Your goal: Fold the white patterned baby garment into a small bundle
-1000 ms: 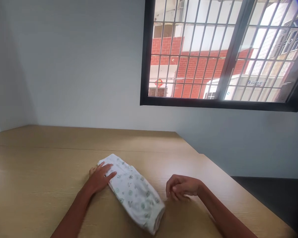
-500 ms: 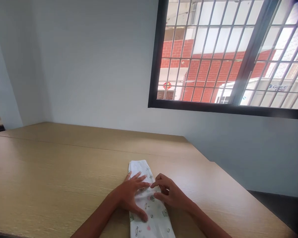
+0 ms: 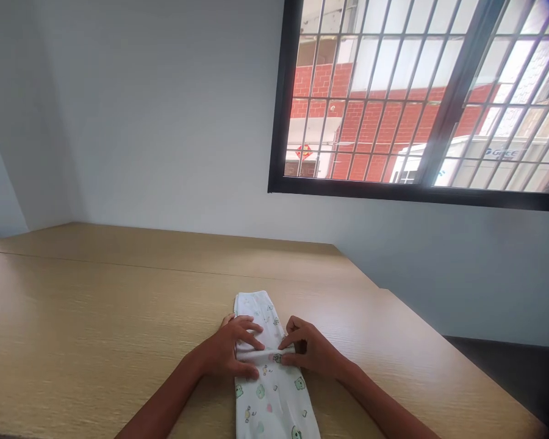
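Observation:
A long, narrow piece of folded white printed cloth (image 3: pixel 274 402) lies on the table in front of me, with small green, pink and yellow figures on it. What kind of item it is, I cannot tell. My left hand (image 3: pixel 229 347) rests on its left side, fingers and thumb apart. At the right edge, my right hand (image 3: pixel 311 350) pinches the cloth between thumb and forefinger. A raised crease runs across the cloth between the two hands. The far end of the cloth lies flat beyond my fingers.
The wooden table (image 3: pixel 119 317) reaches to a pale wall (image 3: pixel 174 122), with a seam running across its far part. Its right edge slants away beside a dark floor area (image 3: pixel 507 372). A barred, black-framed window (image 3: pixel 277 122) is at upper right.
My left hand has drawn back to the left, its thumb and fingers closer together than before. My right thumb and forefinger have come together on the cloth, and a crease now stands across it.

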{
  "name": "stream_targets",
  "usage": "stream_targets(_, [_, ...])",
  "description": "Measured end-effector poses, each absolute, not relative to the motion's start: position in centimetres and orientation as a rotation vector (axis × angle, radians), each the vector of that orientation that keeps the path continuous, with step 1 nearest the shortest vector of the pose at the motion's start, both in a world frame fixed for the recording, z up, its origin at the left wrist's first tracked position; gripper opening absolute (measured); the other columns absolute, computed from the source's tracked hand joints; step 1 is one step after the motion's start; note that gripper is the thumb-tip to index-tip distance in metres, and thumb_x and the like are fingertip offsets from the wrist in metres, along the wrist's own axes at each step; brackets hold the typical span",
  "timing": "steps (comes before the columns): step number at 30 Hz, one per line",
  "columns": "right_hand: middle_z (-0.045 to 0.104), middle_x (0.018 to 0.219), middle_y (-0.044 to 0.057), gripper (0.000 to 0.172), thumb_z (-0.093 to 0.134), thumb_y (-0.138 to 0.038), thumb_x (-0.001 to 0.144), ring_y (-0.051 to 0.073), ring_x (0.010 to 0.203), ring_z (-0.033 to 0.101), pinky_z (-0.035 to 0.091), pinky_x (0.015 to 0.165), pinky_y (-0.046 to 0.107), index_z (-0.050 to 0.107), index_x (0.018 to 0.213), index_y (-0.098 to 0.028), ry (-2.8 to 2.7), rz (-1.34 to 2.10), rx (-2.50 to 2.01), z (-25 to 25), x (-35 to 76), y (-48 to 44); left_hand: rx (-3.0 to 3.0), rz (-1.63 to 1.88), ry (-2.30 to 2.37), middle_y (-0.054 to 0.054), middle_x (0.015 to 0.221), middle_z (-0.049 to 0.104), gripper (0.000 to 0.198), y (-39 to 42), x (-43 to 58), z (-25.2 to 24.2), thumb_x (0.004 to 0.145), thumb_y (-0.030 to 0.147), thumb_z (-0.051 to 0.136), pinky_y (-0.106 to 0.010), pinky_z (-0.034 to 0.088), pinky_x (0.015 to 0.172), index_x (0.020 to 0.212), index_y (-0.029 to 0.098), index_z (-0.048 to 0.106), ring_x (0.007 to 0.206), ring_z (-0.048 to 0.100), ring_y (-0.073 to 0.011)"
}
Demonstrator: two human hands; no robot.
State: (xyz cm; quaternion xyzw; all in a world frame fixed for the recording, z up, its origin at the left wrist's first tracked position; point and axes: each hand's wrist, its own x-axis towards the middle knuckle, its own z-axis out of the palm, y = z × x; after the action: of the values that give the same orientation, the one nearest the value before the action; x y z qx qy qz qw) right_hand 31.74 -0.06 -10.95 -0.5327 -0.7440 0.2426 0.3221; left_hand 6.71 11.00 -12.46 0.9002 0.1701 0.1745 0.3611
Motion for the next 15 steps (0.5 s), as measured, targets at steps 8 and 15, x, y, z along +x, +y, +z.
stream_targets(8, [0.045, 0.087, 0.001, 0.016, 0.075, -0.038, 0.080, 0.011, 0.062, 0.041, 0.033, 0.054, 0.027, 0.078, 0.087, -0.024, -1.922, 0.636, -1.400, -11.04, 31.67, -0.19, 2.264, 0.633, 0.405, 0.000, 0.106, 0.071, 0.008, 11.15, 7.17, -12.76, 0.073, 0.030, 0.076, -0.053, 0.017, 0.113, 0.080, 0.027, 0.073, 0.114, 0.059, -0.0271])
stream_targets(15, [0.052, 0.102, 0.004, 0.011, 0.074, -0.034, 0.079, 0.012, 0.064, 0.047, 0.039, 0.056, 0.028, 0.076, 0.086, -0.026, -1.920, 0.636, -1.424, -11.09, 32.29, -0.14, 2.289, 0.701, 0.413, -0.001, 0.095, 0.069, 0.028, 11.37, 6.78, -12.48, 0.067, 0.039, 0.082, -0.040, 0.031, 0.102, 0.077, 0.021, 0.064, 0.098, 0.060, -0.0233])
